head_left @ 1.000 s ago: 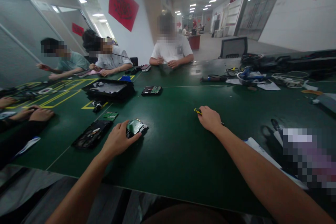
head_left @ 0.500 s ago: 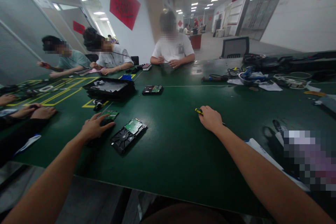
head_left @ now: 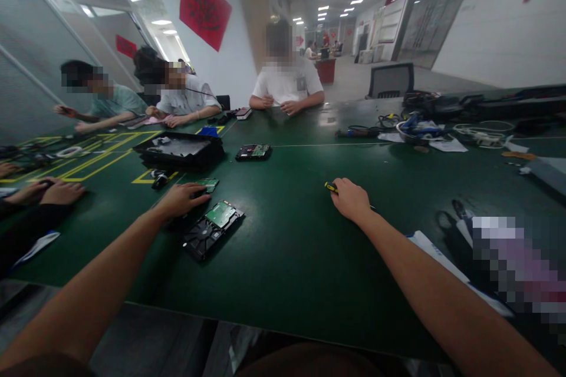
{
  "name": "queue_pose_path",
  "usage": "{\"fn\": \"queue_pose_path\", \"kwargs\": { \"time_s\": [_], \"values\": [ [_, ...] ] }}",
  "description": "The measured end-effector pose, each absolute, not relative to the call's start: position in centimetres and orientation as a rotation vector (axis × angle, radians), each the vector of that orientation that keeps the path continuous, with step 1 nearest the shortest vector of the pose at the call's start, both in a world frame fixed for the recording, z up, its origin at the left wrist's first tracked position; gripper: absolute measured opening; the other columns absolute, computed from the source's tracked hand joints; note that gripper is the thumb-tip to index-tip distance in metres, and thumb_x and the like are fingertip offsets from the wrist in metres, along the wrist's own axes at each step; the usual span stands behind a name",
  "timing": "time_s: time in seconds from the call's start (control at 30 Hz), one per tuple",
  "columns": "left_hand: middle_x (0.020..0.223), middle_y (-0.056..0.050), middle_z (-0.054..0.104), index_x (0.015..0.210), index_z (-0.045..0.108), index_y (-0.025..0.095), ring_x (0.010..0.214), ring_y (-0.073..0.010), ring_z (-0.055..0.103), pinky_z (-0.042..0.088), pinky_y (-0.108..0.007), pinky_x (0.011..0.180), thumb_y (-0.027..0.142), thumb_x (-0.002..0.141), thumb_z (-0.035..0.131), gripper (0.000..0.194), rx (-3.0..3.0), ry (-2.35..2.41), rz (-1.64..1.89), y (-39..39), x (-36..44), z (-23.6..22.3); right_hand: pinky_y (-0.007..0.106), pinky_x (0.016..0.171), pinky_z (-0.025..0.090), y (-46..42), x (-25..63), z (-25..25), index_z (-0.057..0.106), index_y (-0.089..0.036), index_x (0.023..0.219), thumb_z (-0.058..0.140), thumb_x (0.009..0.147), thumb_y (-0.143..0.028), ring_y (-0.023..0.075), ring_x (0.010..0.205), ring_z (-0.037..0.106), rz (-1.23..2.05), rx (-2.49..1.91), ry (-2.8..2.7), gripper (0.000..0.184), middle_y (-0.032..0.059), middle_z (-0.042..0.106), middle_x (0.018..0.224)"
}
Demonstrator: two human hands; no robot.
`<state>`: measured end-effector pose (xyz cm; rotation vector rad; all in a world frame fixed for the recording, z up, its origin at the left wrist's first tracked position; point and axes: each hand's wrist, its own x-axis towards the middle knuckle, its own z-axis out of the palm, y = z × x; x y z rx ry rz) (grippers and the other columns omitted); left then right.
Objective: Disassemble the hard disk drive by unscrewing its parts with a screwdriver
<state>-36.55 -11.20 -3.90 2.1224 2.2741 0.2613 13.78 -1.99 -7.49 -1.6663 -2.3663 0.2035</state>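
Green table [head_left: 283, 265], left hand [head_left: 177, 200] on a dark casing [head_left: 174, 225]

With twelve o'clock straight ahead of the wearer, the table spreads across the office, and a person in a white shirt [head_left: 286, 87] sits at its far edge near twelve. Two more people lean over it at about eleven, beyond a stack of black trays [head_left: 179, 153].

Nearest the wearer, a black drive with a green plate [head_left: 212, 231] lies flat on the tabletop, at about five o'clock from the left fingertips and apart from them. The dark casing is directly under the left hand, mostly hidden, its edge showing between finger and thumb. Those fingers are bent, with only a narrow gap to the thumb, and they grip that edge.

At one o'clock, the right hand [head_left: 351, 197] rests on the table, its fingers curled around a tool.

A smaller drive [head_left: 253, 152] sits just short of twelve. Smaller again, a green circuit board [head_left: 210, 185] lies just beside the left fingertips, toward one o'clock from them; contact cannot be told. The tool's slim yellow-and-black handle [head_left: 331, 187] points to ten o'clock.
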Motion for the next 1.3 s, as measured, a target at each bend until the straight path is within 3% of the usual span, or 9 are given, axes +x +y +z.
{"fn": "queue_pose_path", "kwargs": {
  "time_s": [0.53,0.77,1.03,1.3],
  "values": [
    [0.141,-0.011,0.059,0.134,0.064,0.021,0.131,-0.0273,0.051,0.03,-0.04,0.113,0.061,0.085,0.054,0.064,2.504,1.685,0.092,-1.3,-29.1,-5.2,0.032,0.074,0.051,-2.2,13.8,-7.5,0.059,-0.018,0.117,0.05,0.099,-0.033,0.023,0.093,0.065,0.191,-1.66,-2.353,0.025,0.0112,0.063,0.117],
    [0.143,-0.013,0.057,0.136,0.063,0.021,0.132,-0.0286,0.048,0.03,-0.042,0.113,0.06,0.087,0.055,0.064,2.601,1.508,0.125,1.5,-24.5,-5.6,0.033,0.077,0.05,-2.4,13.9,-7.5,0.058,-0.018,0.118,0.051,0.098,-0.03,0.0227,0.095,0.064,0.207,-1.673,-2.314,0.024,0.0108,0.064,0.116],
    [0.142,-0.014,0.057,0.139,0.061,0.022,0.131,-0.0298,0.047,0.03,-0.043,0.111,0.06,0.09,0.054,0.063,2.744,1.246,0.145,2.5,-17.5,-5.3,0.039,0.08,0.049,-2.8,14.2,-6.7,0.055,-0.023,0.127,0.039,0.099,-0.06,0.0263,0.094,0.064,0.134,-1.738,-2.198,0.049,0.0113,0.063,0.112],
    [0.135,-0.017,0.058,0.137,0.062,0.02,0.124,-0.0319,0.051,0.033,-0.047,0.108,0.062,0.091,0.051,0.064,2.914,0.999,0.187,2.7,-7.8,-6.1,0.035,0.08,0.048,-1.4,16.4,-7.2,0.065,-0.02,0.117,0.048,0.098,-0.037,0.0257,0.097,0.063,0.009,-1.766,-2.147,0.031,0.0126,0.061,0.117]
  ]
}}
